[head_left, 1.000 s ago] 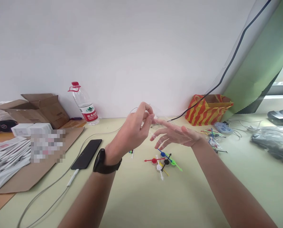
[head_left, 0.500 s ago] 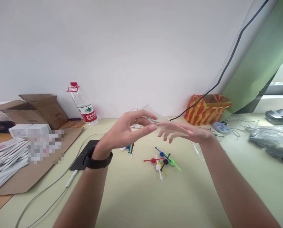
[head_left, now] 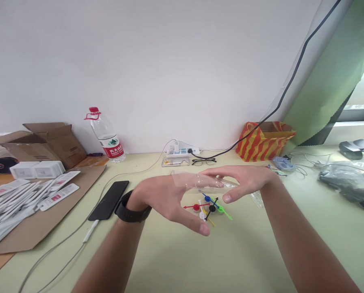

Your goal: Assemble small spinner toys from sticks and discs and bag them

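Observation:
A clear plastic bag (head_left: pixel 210 187) stretches between my two hands above the table. My left hand (head_left: pixel 172 199) is open, palm down, with its thumb spread away. The bag lies over the back of its fingers, and the fingertips are hard to see. From the right, my right hand (head_left: pixel 245 179) reaches across at the bag's other end. Its thumb stands apart from its fingers, which lie along the bag's far edge. Below and behind the hands are several coloured arrow spinners: red (head_left: pixel 196 207), blue (head_left: pixel 208 198), black (head_left: pixel 212 208), white (head_left: pixel 202 215) and green (head_left: pixel 220 209).
A phone (head_left: pixel 110 199) on a cable lies left. Behind are a water bottle (head_left: pixel 108 136), a cardboard box (head_left: pixel 50 144), a power strip (head_left: pixel 183 151), glasses (head_left: pixel 203 162) and a striped bag (head_left: pixel 262 142). Another clear bag (head_left: pixel 257 199) lies near my right wrist.
Both hands have moved lower. My left hand has turned palm down, and the bag now lies over its back rather than over my right hand. My right thumb now shows, pointing down.

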{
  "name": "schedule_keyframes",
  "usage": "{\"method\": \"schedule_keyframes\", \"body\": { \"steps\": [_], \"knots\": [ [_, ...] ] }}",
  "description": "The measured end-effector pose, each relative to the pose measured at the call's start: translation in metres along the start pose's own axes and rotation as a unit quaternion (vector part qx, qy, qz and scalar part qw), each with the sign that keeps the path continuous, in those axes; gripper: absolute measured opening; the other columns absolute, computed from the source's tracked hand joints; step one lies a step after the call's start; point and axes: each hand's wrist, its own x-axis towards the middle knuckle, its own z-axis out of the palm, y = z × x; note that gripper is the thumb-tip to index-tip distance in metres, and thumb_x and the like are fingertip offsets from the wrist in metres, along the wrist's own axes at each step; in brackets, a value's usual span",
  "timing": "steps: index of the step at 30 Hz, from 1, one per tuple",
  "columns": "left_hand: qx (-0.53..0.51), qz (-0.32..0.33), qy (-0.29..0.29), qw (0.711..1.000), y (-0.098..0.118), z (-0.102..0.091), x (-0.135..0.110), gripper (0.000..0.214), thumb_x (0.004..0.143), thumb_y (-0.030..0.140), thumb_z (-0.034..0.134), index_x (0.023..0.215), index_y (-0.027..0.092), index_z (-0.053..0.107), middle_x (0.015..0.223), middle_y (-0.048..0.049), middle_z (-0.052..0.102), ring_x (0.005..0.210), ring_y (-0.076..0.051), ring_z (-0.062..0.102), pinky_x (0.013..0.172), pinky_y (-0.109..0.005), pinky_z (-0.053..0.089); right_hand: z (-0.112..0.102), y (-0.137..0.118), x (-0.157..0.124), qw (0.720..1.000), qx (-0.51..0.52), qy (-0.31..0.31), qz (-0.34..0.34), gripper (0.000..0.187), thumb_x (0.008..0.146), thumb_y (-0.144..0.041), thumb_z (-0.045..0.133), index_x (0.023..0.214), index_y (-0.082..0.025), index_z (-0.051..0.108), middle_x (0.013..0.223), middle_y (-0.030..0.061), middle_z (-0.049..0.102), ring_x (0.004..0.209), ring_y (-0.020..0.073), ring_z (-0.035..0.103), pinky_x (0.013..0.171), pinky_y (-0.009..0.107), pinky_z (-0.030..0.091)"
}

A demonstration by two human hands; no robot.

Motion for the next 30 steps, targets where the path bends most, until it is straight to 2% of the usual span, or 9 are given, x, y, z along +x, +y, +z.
{"method": "schedule_keyframes", "body": {
  "steps": [4, 8, 12, 15, 21, 24, 27, 30],
  "knots": [
    [0.0, -0.004, 0.005, 1.0, 0.004, 0.003, 0.004, 0.077, 0.07, 0.041, 0.091, 0.141, 0.037, 0.061, 0.144, -0.0053, 0.064, 0.137, -0.031, 0.058, 0.117, -0.045, 0.046, 0.001, -0.003, -0.001, 1.0, 0.001, -0.002, 0.012, 0.08, 0.085, -0.046, 0.078, 0.157, -0.032, 0.045, 0.144, 0.0069, 0.062, 0.131, 0.0295, 0.057, 0.107, 0.041, 0.047],
    [-0.01, 0.014, 0.014, 1.0, 0.008, 0.003, 0.005, 0.071, 0.07, 0.037, 0.091, 0.137, 0.037, 0.065, 0.14, -0.0034, 0.068, 0.134, -0.03, 0.06, 0.116, -0.043, 0.047, 0.0, 0.002, -0.006, 0.999, -0.013, 0.031, 0.021, 0.088, 0.079, -0.048, 0.084, 0.157, -0.032, 0.045, 0.152, 0.0075, 0.056, 0.134, 0.0316, 0.056, 0.111, 0.044, 0.046],
    [-0.008, 0.008, 0.01, 1.0, 0.007, 0.004, 0.004, 0.08, 0.069, 0.038, 0.091, 0.142, 0.039, 0.059, 0.144, -0.0032, 0.064, 0.137, -0.03, 0.057, 0.117, -0.043, 0.047, -0.004, 0.006, -0.01, 1.0, -0.017, 0.011, 0.004, 0.105, 0.068, -0.049, 0.091, 0.159, -0.033, 0.04, 0.161, 0.0073, 0.046, 0.143, 0.0348, 0.048, 0.118, 0.047, 0.041],
    [0.006, 0.005, 0.006, 1.0, 0.006, 0.003, 0.003, 0.085, 0.071, 0.04, 0.091, 0.148, 0.04, 0.054, 0.15, -0.0035, 0.059, 0.142, -0.03, 0.053, 0.119, -0.045, 0.044, -0.008, 0.009, -0.014, 1.0, -0.017, -0.006, 0.002, 0.11, 0.068, -0.048, 0.091, 0.162, -0.034, 0.035, 0.163, 0.0073, 0.043, 0.148, 0.0354, 0.042, 0.121, 0.05, 0.035],
    [0.004, 0.03, 0.015, 0.999, 0.002, -0.006, 0.002, 0.087, 0.075, 0.034, 0.088, 0.152, 0.039, 0.048, 0.157, -0.0049, 0.052, 0.148, -0.03, 0.044, 0.123, -0.048, 0.037, -0.018, 0.028, -0.02, 0.999, -0.005, 0.028, -0.024, 0.104, 0.076, -0.054, 0.084, 0.163, -0.034, 0.03, 0.167, 0.0081, 0.035, 0.152, 0.0352, 0.033, 0.122, 0.054, 0.031],
    [-0.043, 0.042, 0.02, 0.998, -0.005, -0.009, 0.003, 0.095, 0.074, 0.033, 0.089, 0.156, 0.04, 0.042, 0.16, -0.0061, 0.047, 0.15, -0.03, 0.04, 0.121, -0.048, 0.04, -0.021, 0.039, -0.02, 0.998, 0.023, 0.034, -0.042, 0.097, 0.078, -0.055, 0.082, 0.161, -0.036, 0.034, 0.167, 0.008, 0.034, 0.152, 0.0352, 0.034, 0.119, 0.055, 0.034],
    [-0.095, 0.052, 0.037, 0.993, -0.016, -0.008, 0.007, 0.095, 0.077, 0.043, 0.086, 0.158, 0.042, 0.036, 0.164, -0.0066, 0.04, 0.153, -0.03, 0.035, 0.12, -0.048, 0.041, -0.021, 0.047, -0.019, 0.996, 0.051, 0.053, -0.047, 0.087, 0.081, -0.052, 0.081, 0.157, -0.035, 0.041, 0.163, 0.0099, 0.039, 0.145, 0.0336, 0.043, 0.116, 0.055, 0.039],
    [-0.155, 0.068, 0.078, 0.982, -0.03, -0.004, 0.014, 0.082, 0.086, 0.064, 0.07, 0.158, 0.038, 0.039, 0.168, -0.0075, 0.033, 0.156, -0.03, 0.029, 0.122, -0.05, 0.037, -0.017, 0.049, -0.016, 0.992, 0.073, 0.098, -0.041, 0.083, 0.085, -0.048, 0.078, 0.157, -0.032, 0.041, 0.154, 0.0124, 0.048, 0.134, 0.0304, 0.054, 0.113, 0.052, 0.044]
  ]
}}
